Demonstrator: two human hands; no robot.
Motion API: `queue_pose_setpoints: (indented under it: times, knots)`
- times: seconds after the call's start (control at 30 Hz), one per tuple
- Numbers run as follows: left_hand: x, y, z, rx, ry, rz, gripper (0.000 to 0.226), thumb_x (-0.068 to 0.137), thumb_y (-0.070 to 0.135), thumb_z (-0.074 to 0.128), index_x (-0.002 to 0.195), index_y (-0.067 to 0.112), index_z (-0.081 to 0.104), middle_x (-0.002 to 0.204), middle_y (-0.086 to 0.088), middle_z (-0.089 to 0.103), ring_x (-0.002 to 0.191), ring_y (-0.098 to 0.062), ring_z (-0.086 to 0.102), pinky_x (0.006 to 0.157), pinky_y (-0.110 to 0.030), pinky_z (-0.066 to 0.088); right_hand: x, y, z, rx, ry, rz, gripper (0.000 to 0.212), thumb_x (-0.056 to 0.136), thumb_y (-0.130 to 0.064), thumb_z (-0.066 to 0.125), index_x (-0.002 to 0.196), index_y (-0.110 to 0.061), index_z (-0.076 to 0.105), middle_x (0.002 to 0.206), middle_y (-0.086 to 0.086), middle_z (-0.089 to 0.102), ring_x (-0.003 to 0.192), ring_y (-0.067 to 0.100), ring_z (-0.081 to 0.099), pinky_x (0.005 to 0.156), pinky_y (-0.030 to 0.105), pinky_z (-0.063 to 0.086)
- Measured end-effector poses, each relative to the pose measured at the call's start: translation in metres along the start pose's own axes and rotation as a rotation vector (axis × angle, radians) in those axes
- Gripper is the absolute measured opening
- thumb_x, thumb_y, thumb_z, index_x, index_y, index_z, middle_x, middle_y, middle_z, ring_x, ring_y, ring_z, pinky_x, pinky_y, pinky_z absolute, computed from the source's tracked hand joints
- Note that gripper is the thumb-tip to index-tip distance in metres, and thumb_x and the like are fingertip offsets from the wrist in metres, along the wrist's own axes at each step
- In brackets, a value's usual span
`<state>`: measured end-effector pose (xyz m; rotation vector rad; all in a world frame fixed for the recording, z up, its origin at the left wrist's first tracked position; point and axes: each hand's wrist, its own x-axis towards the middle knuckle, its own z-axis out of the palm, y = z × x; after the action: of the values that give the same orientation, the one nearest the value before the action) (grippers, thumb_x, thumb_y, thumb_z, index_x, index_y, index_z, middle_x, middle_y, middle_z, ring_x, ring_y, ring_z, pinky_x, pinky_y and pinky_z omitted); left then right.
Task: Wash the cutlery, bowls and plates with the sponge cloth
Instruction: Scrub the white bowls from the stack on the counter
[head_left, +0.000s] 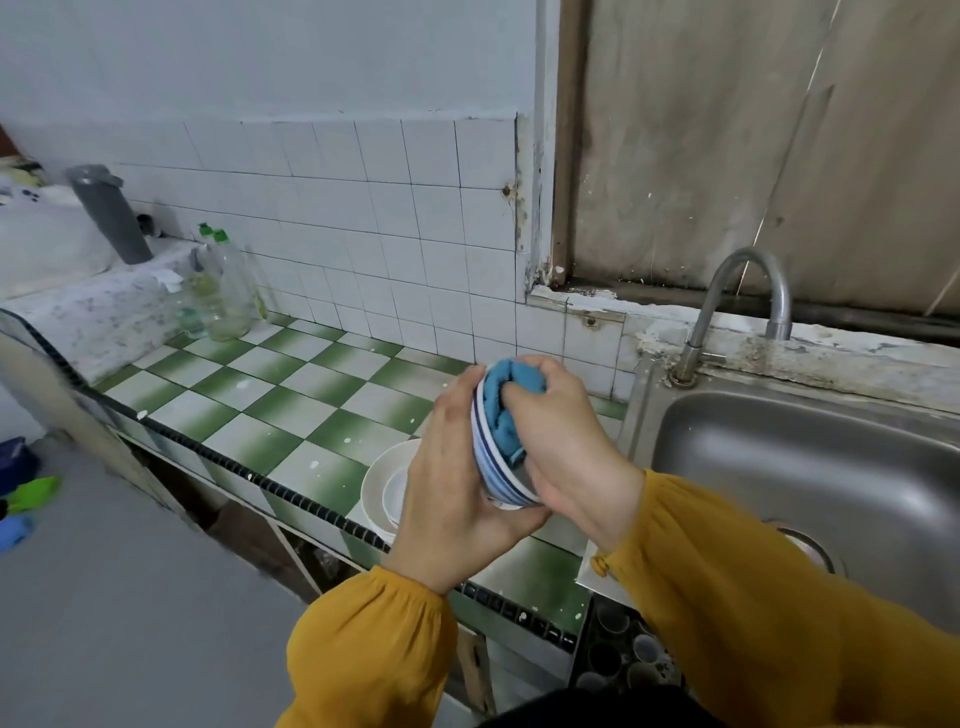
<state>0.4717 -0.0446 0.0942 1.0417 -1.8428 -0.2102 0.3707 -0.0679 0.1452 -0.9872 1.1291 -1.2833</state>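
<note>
A white bowl with blue rim stripes (491, 467) is tilted on its side above the counter, just left of the sink. My left hand (452, 483) grips it from behind, fingers wrapped round its outside. My right hand (558, 447) holds a blue sponge cloth (506, 405) and presses it into the bowl's inside. Below my hands a white plate (375, 488) with a smaller white dish (396, 496) stacked in it lies on the counter near its front edge. No cutlery shows.
A steel sink (779, 467) with a curved tap (748, 291) lies to the right. The green-and-white tiled counter (270, 395) runs left to clear bottles with green caps (223, 291) and a grey flask (111, 213). Cups stand on a shelf under the sink (623, 654).
</note>
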Motion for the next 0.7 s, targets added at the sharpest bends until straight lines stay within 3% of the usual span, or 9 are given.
queue_pose_setpoints:
  times: [0.13,0.2,0.27,0.37,0.47,0.53,0.57,0.67,0.7]
  knots:
    - [0.003,-0.013,-0.013,-0.148,0.003,-0.110,0.112,0.050,0.046,0.093,0.141,0.017,0.033,0.132,-0.006,0.048,0.122,-0.022,0.054,0.099,-0.040,0.049,-0.003,-0.009,-0.024,-0.531,-0.598,-0.350,0.039,0.076,0.008,0.057,0.082,-0.030,0.061,0.081,-0.011,0.060,0.076,0.002,0.056,0.069,0.015,0.045]
    - [0.003,-0.012,-0.018,-0.136,-0.001,-0.125,0.113,0.050,0.053,0.089,0.142,0.022,0.031,0.133,-0.002,0.048,0.123,-0.018,0.053,0.100,-0.034,0.048,0.010,-0.017,-0.037,-0.967,-0.654,-0.481,0.031,0.074,-0.001,0.066,0.088,-0.029,0.069,0.089,-0.011,0.062,0.086,0.007,0.057,0.080,0.021,0.044]
    - [0.003,-0.009,-0.015,-0.134,0.005,-0.133,0.113,0.052,0.053,0.089,0.143,0.019,0.032,0.135,-0.001,0.049,0.125,-0.018,0.052,0.101,-0.036,0.047,0.023,-0.015,-0.043,-1.200,-0.491,-0.623,0.031,0.078,-0.003,0.067,0.102,-0.021,0.074,0.103,0.000,0.059,0.096,0.017,0.056,0.088,0.029,0.042]
    - [0.006,-0.003,-0.006,-0.157,-0.001,-0.134,0.111,0.052,0.044,0.094,0.143,0.019,0.035,0.135,0.000,0.050,0.127,-0.020,0.051,0.102,-0.039,0.046,0.019,0.000,-0.034,-0.886,-0.223,-0.740,0.036,0.073,0.000,0.068,0.104,-0.018,0.072,0.101,0.005,0.062,0.093,0.017,0.058,0.086,0.025,0.045]
    - [0.007,-0.003,-0.007,-0.149,0.008,-0.140,0.109,0.050,0.051,0.091,0.140,0.033,0.033,0.133,0.003,0.050,0.125,-0.017,0.052,0.100,-0.038,0.048,0.010,0.002,-0.034,-0.657,-0.371,-0.611,0.039,0.070,0.000,0.069,0.092,-0.032,0.070,0.094,-0.006,0.069,0.090,0.008,0.063,0.084,0.024,0.049]
    - [0.007,-0.007,-0.013,-0.176,0.003,-0.167,0.111,0.050,0.056,0.088,0.142,0.029,0.031,0.135,0.001,0.049,0.125,-0.017,0.052,0.100,-0.039,0.049,0.012,-0.005,-0.041,-0.653,-0.508,-0.501,0.041,0.071,0.002,0.071,0.085,-0.036,0.069,0.091,-0.008,0.070,0.089,0.007,0.064,0.084,0.026,0.052]
    - [0.007,-0.008,-0.014,-0.187,-0.009,-0.160,0.113,0.051,0.055,0.089,0.143,0.024,0.032,0.136,-0.001,0.049,0.126,-0.020,0.052,0.100,-0.041,0.048,0.016,-0.007,-0.044,-0.636,-0.483,-0.481,0.039,0.073,0.003,0.071,0.085,-0.035,0.070,0.091,-0.007,0.070,0.089,0.006,0.065,0.083,0.026,0.053]
    - [0.009,-0.005,-0.008,-0.137,-0.053,-0.110,0.113,0.053,0.048,0.092,0.144,0.014,0.033,0.136,-0.002,0.049,0.126,-0.023,0.051,0.100,-0.042,0.048,0.020,-0.003,-0.039,-0.647,-0.176,-0.553,0.030,0.077,0.000,0.071,0.089,-0.028,0.070,0.095,-0.006,0.069,0.090,0.009,0.064,0.082,0.022,0.051]
    - [0.010,-0.003,-0.007,-0.096,-0.057,-0.101,0.113,0.052,0.047,0.092,0.143,0.014,0.034,0.135,0.001,0.049,0.126,-0.020,0.051,0.100,-0.038,0.047,0.019,0.001,-0.035,-0.675,-0.145,-0.579,0.030,0.077,0.000,0.070,0.091,-0.026,0.070,0.096,-0.003,0.068,0.091,0.012,0.062,0.081,0.022,0.049]
